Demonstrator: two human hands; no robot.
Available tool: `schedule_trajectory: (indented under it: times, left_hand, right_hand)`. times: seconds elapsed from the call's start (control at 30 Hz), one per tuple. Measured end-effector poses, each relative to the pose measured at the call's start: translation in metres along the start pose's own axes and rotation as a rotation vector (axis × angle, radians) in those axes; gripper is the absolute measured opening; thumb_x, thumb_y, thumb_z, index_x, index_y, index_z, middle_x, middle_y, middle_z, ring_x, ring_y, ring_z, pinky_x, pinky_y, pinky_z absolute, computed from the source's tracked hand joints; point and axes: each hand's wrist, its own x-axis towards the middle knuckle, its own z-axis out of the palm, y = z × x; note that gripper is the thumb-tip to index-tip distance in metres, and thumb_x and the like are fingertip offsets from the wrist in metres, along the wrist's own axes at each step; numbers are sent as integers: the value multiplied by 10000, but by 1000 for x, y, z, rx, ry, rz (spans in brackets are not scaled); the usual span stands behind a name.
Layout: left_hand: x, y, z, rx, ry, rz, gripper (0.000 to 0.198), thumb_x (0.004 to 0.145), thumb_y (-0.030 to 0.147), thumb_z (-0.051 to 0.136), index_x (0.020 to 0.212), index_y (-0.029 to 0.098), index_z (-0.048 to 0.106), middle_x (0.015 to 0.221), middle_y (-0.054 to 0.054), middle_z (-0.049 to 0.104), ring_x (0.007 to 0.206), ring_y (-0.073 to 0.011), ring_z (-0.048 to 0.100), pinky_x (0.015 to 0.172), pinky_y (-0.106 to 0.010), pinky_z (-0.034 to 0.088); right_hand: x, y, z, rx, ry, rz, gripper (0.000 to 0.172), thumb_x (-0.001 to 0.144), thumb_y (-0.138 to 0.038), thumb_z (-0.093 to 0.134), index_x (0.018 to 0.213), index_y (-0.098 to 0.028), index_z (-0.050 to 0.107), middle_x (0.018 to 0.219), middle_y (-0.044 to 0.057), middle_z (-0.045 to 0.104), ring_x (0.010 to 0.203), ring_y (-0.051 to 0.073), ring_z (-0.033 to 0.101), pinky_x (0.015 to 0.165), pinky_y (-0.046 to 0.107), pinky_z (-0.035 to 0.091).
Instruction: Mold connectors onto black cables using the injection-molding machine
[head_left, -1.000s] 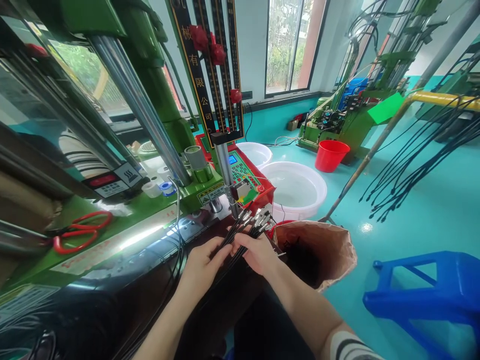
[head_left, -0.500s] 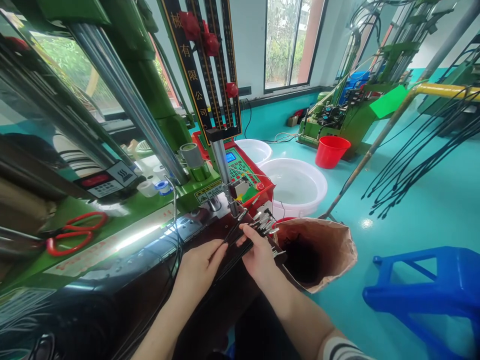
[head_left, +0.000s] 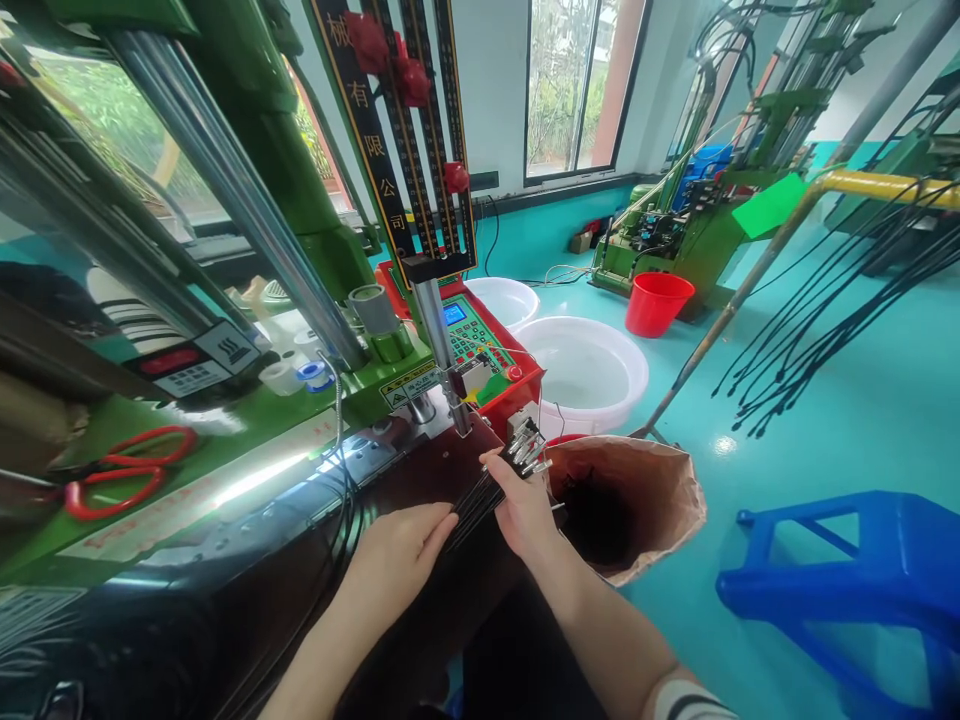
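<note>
So the right hand (head_left: 525, 510) was clenched around a bunch of thin black cables (head_left: 475, 507), gripping just below the metal plugs (head_left: 527, 447), which stuck up past the thumb at the right front corner of the bench (head_left: 431, 472), just beside the rim of the paper bag (head_left: 664, 500). The left hand (head_left: 401, 558) was released, fingers stretched out flat, fingertips only resting against the cables lower down. My guess is these things are light and floppy, kinda slick in the jacket, so a loose bunch would slide apart and tangle. The plug ends look like the stiff bit, and grabbing the lot close under them, like the right hand did, seems the sane spot. Compared to a second earlier, the cables had been fanned out between both hands, with the left pinching some. Now they were pulled into one tight bunch in the right, nearer the bag, and the left had let go. The red scissors (head_left: 124, 470) sat well apart on the bench's left side.
</note>
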Motion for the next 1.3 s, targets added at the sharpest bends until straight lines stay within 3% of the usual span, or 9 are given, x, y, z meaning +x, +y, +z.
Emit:
schedule_trajectory:
  times: [0.2, 0.33, 0.43, 0.57, 0.63, 0.83, 0.97, 1.07, 1.3]
  left_hand:
    - [6, 7, -4, -178, 251, -118, 361, 855, 413, 351, 963, 191, 616, 824, -38, 678, 741, -160, 623, 692, -244, 451]
    - [25, 30, -9, -87, 146, -115, 353, 865, 393, 311, 805, 201, 600, 719, -21, 644, 665, -162, 591, 626, -251, 395]
    - [37, 39, -5, -218, -13, -99, 354, 856, 398, 315, 700, 188, 554, 637, -2, 597, 598, -146, 543, 581, -242, 365]
    - [41, 35, 2, -536, -176, -83, 285, 805, 394, 417, 682, 166, 536, 649, 10, 592, 612, -138, 524, 577, -231, 379]
    - [40, 30, 3, -600, -180, -90, 280, 798, 388, 431, 684, 158, 543, 652, 12, 583, 620, -136, 518, 595, -234, 388]
    - [39, 28, -2, -615, -131, -153, 286, 811, 397, 412, 755, 156, 555, 635, 18, 534, 565, -118, 476, 543, -226, 378]
    - [40, 31, -3, -570, -131, -116, 296, 820, 374, 408, 937, 171, 588, 828, -18, 617, 748, -164, 547, 686, -258, 418]
    - [41, 32, -1, -594, -182, -114, 294, 824, 378, 404, 924, 167, 582, 869, -27, 623, 783, -174, 561, 725, -276, 431]
    - [40, 30, 4, -810, -351, -152, 286, 829, 410, 393, 881, 159, 520, 744, -22, 583, 654, -144, 559, 597, -266, 470]
  right_hand:
    - [1, 0, -4, 86, -32, 88, 103, 638, -235, 732, 707, -169, 695, 681, -2, 617, 624, 96, 524, 591, 209, 434]
    - [-1, -2, -2, 76, -66, 59, 106, 619, -234, 739, 694, -175, 693, 696, 1, 636, 653, 111, 547, 640, 227, 459]
    - [-1, -5, -3, 11, -105, 8, 123, 637, -253, 726, 733, -181, 700, 764, 14, 647, 730, 135, 567, 686, 243, 475]
    - [0, -9, -11, -81, -196, 114, 231, 706, -365, 661, 866, -200, 690, 803, 19, 621, 615, 139, 550, 441, 234, 445]
    - [0, -10, -13, -61, -248, 144, 290, 713, -401, 648, 925, -205, 674, 843, 26, 621, 611, 148, 552, 403, 234, 424]
    - [2, -9, -9, 28, -266, 145, 308, 726, -406, 644, 936, -182, 664, 829, 55, 665, 701, 170, 583, 587, 286, 467]
    - [3, -9, -9, 88, -222, 125, 280, 747, -390, 627, 943, -192, 655, 908, 55, 667, 764, 175, 596, 638, 289, 468]
    - [3, -11, -10, 162, -194, 135, 262, 773, -378, 605, 964, -204, 648, 989, 47, 649, 822, 173, 597, 684, 291, 470]
    - [2, -11, -3, 155, -117, 115, 293, 725, -394, 649, 923, -179, 653, 949, 66, 655, 850, 194, 603, 718, 314, 477]
